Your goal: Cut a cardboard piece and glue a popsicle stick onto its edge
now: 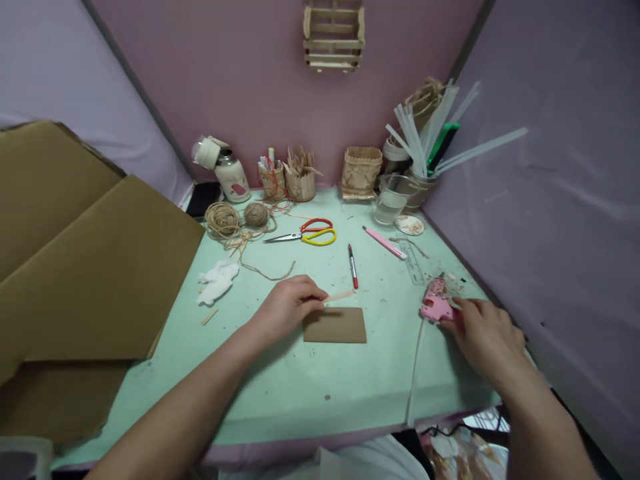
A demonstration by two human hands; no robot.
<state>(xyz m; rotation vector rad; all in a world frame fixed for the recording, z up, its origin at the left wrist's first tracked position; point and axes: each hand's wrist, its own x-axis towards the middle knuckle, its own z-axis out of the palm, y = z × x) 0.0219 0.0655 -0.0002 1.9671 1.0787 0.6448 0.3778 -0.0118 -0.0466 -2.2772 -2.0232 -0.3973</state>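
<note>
My left hand (287, 308) is closed in a pinch on one end of a thin wooden craft stick (340, 296). The stick's free end points right, just above a small rectangle of brown cardboard (335, 327) lying flat on the table. Over at the right, my right hand (493, 333) has its fingers closed at the handle side of a pink hot glue gun (436, 307). The gun's nozzle faces away from me, and a long white glue stick (416, 373) trails from its back toward the table's front edge.
Scissors (305, 233), a red marker (353, 267), a pink cutter (384, 242) and a clear ruler (411, 261) lie beyond the cardboard. Twine balls (223, 219) sit back left. A glass of water (390, 203) stands back right. Large cardboard sheets (100, 280) cover the left side.
</note>
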